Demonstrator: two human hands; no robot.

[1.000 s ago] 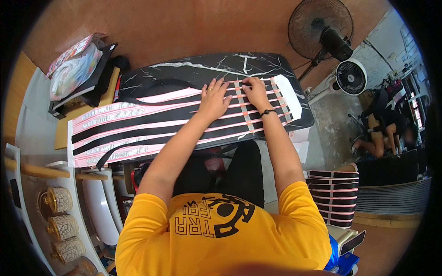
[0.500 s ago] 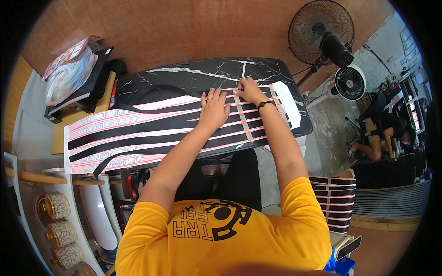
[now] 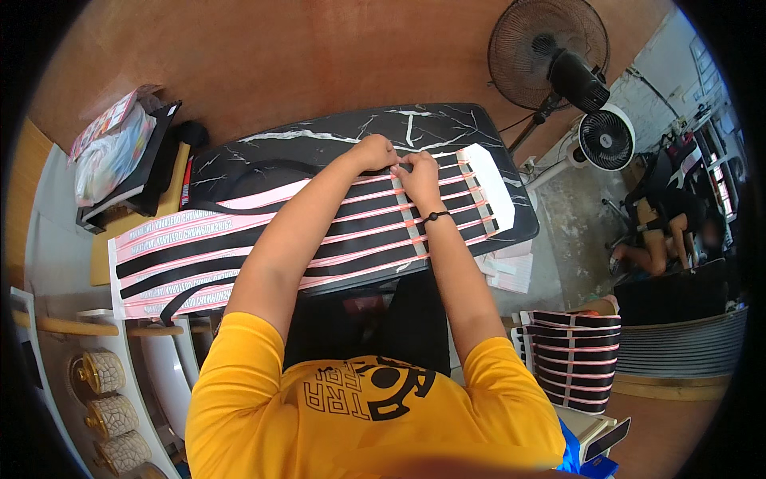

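Note:
Several black fabric straps [image 3: 199, 251] lie in parallel rows along a long pink-and-white printed sheet [image 3: 120, 307] on the table. Strips of clear tape [image 3: 409, 217] cross the straps towards the right end. At the sheet's far edge, my left hand [image 3: 373, 152] has its fingers closed, fingertips meeting those of my right hand [image 3: 419, 180]. The right hand pinches by the upper end of a tape strip, its wrist above the straps. Whatever is between the fingertips is too small to make out. One loose black strap [image 3: 215, 209] curves along the far side, left of my hands.
The black marble-patterned table [image 3: 447, 128] meets a wooden wall. Two fans [image 3: 606, 140] stand at the far right. A plastic bag [image 3: 116, 152] rests on a stack at the left. More taped straps [image 3: 574, 351] hang at my right. Another person [image 3: 670, 223] bends down in the background.
My left hand has left its flat position on the straps and moved right and away to meet my right hand. The right fingers have shifted slightly left and nearer.

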